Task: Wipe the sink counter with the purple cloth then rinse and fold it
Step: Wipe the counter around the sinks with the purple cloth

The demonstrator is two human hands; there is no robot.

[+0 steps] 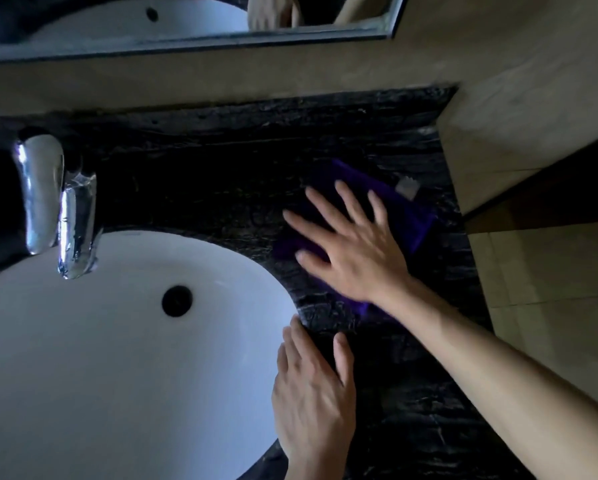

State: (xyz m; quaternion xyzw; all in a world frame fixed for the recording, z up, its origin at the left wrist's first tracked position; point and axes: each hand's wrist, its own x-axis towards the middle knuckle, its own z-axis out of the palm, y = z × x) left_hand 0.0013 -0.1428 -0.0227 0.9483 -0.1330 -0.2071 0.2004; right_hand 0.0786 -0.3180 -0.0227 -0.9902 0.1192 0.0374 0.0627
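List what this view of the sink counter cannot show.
- Purple cloth: the right hand covers its middle; folds unclear, head view.
- White sink: cut off by the left and bottom edges.
- Tap: running or not, unclear.
- Cloth tag: too small to read.
- Counter: wetness lost in dimness.

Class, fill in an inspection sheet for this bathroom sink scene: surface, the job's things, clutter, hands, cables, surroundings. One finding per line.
Surface: dark veined stone counter around a white basin.
Job's things: purple cloth lies flat on the counter right of the basin, a pale tag at its far corner.
Clutter: nothing seen.
Hands: right hand presses on the cloth with spread, straight fingers, no grip; left hand rests flat on the basin's edge.
Cables: nothing seen.
Surroundings: chrome tap over the basin; mirror above; beige tiled wall.
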